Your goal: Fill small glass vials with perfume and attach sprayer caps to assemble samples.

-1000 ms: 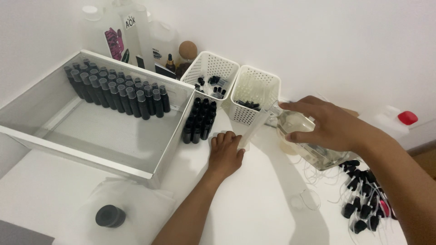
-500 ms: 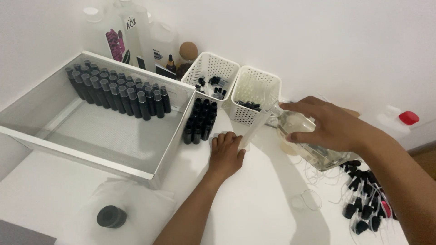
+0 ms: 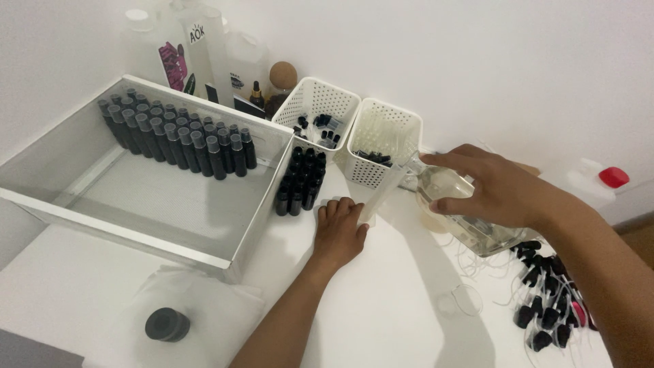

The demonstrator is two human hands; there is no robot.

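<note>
While fingers of the right hand [image 3: 501, 191] wrap a clear bottle [image 3: 456, 208], its long axis runs near-right to far-left, neck tilted toward a funnel [image 3: 383, 193]. Left hand [image 3: 338, 228] curls shut at the funnel's foot; what it grips is hidden. Left of it, black vials [image 3: 301, 180] stand beside a tray [image 3: 163, 211] holding rows of dark bottles [image 3: 178, 140]. Two baskets [image 3: 354, 126] beyond hold small caps.
</note>
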